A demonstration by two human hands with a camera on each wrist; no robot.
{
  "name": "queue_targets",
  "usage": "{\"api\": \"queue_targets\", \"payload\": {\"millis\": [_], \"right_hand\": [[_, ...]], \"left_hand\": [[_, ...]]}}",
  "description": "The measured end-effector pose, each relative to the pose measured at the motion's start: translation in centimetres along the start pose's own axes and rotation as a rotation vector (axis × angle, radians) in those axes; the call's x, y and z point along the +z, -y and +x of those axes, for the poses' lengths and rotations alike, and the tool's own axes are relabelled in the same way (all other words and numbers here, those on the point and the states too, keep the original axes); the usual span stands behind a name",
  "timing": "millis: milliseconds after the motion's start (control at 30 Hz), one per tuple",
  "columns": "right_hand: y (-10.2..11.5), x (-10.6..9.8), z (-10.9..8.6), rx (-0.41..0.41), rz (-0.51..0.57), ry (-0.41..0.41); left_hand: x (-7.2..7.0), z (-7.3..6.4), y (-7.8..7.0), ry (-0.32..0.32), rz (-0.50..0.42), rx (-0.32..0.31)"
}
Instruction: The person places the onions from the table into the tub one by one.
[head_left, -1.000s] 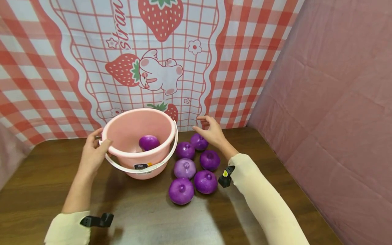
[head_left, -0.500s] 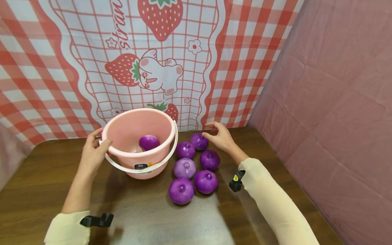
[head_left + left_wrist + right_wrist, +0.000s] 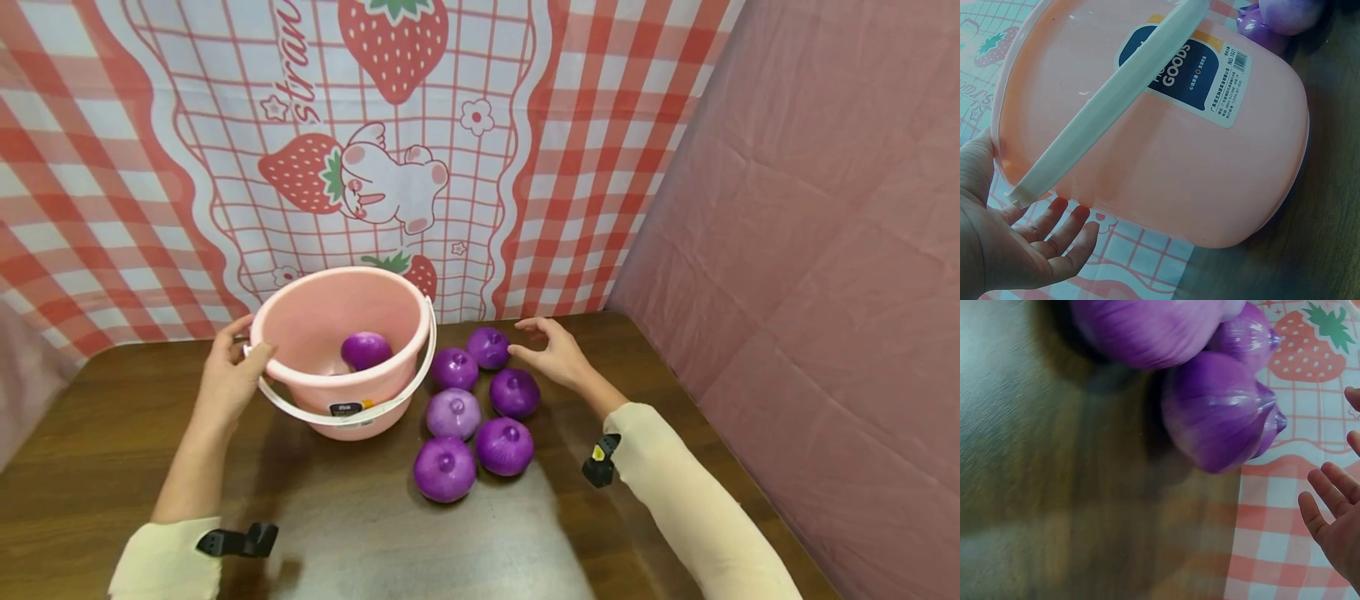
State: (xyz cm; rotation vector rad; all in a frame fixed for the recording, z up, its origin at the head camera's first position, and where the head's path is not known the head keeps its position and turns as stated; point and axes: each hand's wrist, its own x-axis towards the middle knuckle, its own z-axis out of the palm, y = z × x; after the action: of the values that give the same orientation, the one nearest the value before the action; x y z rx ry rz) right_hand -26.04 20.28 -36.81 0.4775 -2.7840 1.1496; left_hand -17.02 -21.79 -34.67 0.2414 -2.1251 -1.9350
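Note:
A pink bucket (image 3: 352, 396) with a white handle (image 3: 360, 417) stands on the table, tipped slightly toward me. One purple onion (image 3: 366, 351) lies inside it. My left hand (image 3: 227, 375) holds the bucket's left rim, thumb over the edge and fingers along the outside; the left wrist view shows these fingers (image 3: 1063, 240) under the handle's end. Several purple onions sit in two rows right of the bucket, one of them paler (image 3: 453, 414). Beside the farthest onion (image 3: 489, 347) is my right hand (image 3: 558, 354), fingers spread and holding nothing. Whether its thumb touches that onion, I cannot tell.
The brown wooden table (image 3: 337, 533) ends at a red-and-white checked cloth (image 3: 585, 167) with strawberry prints, hung behind. A pink cloth (image 3: 810, 250) hangs along the right side. Black wrist mounts (image 3: 240, 540) are strapped to both sleeves.
My right hand has moved right and down, from above the farthest onion to its right side. The left hand, bucket and onions have stayed put.

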Motion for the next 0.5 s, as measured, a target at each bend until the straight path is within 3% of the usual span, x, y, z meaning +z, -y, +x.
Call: {"api": "queue_targets", "payload": {"millis": [500], "right_hand": [[-1.7, 0.2, -1.8, -0.020, -0.040, 0.101]], "left_hand": [[0.0, 0.1, 0.2, 0.002, 0.010, 0.011]]}}
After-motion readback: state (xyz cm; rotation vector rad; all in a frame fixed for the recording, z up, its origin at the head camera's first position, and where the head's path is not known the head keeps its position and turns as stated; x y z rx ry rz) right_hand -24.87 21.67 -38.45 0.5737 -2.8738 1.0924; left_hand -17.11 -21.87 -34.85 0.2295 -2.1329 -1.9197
